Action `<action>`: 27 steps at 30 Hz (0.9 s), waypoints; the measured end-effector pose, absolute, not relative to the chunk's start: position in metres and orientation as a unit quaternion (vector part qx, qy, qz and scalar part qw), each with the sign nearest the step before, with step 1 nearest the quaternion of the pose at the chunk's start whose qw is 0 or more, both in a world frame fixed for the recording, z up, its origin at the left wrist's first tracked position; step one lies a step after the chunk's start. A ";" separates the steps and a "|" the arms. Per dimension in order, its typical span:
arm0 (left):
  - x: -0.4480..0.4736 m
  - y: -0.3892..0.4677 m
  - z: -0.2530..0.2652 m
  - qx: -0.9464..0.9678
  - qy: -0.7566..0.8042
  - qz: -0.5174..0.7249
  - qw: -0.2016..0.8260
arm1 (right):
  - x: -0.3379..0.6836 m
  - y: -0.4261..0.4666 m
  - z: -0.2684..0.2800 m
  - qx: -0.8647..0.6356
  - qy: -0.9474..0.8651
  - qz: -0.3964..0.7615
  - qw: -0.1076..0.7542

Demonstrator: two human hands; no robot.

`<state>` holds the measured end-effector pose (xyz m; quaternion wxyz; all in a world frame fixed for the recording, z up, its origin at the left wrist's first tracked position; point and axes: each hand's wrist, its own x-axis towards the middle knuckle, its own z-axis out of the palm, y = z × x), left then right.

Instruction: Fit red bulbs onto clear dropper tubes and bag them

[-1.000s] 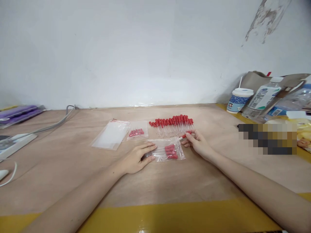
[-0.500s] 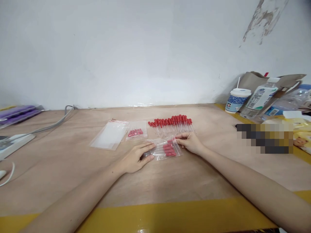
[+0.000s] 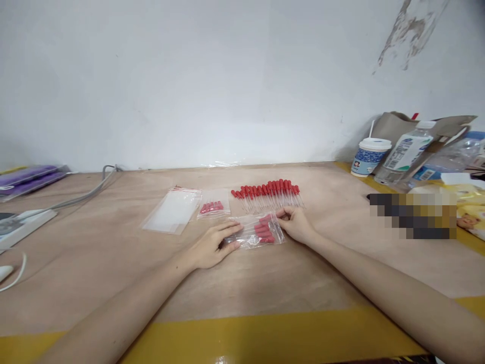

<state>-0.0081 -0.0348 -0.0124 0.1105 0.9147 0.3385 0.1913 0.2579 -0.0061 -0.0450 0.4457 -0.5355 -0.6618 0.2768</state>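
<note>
A clear zip bag (image 3: 248, 233) lies on the table in front of me, with several red-bulbed droppers (image 3: 265, 231) inside, bulbs toward its right end. My left hand (image 3: 214, 245) rests on the bag's left end, fingers and thumb spread along its edges. At the right end, my right hand (image 3: 297, 225) pinches the bag's upper corner between thumb and fingers. Just behind it lies a row of loose droppers (image 3: 271, 194), red bulbs pointing away from me. A second zip bag (image 3: 214, 199) with several droppers' red bulbs showing sits behind my left hand.
A stack of flat clear bags (image 3: 172, 212) lies to the left. Farther left are a power strip (image 3: 30, 222), a grey cable and purple packets (image 3: 32, 179). On the right stand a paper cup (image 3: 369, 156) and a plastic bottle (image 3: 405, 154), near a pixelated patch and yellow packaging (image 3: 472, 202).
My right fingers have shifted very slightly right along the bag's edge. The left hand and the bag stay almost where they were.
</note>
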 end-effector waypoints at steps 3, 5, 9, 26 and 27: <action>-0.008 -0.035 -0.013 0.914 0.339 0.191 0.109 | 0.257 -0.009 -0.044 -0.486 -0.722 0.263 0.417; -0.008 -0.035 -0.014 0.915 0.336 0.194 0.110 | 0.257 -0.011 -0.040 -0.457 -0.757 0.249 0.395; -0.009 -0.034 -0.014 0.917 0.324 0.202 0.114 | 0.259 -0.016 -0.028 -0.458 -0.703 0.371 0.398; -0.008 -0.038 -0.007 0.928 0.302 0.208 0.070 | 0.266 -0.032 -0.006 -0.403 -0.596 0.604 0.343; -0.010 -0.036 -0.005 0.927 0.305 0.219 0.030 | 0.270 -0.031 0.000 -0.393 -0.580 0.617 0.360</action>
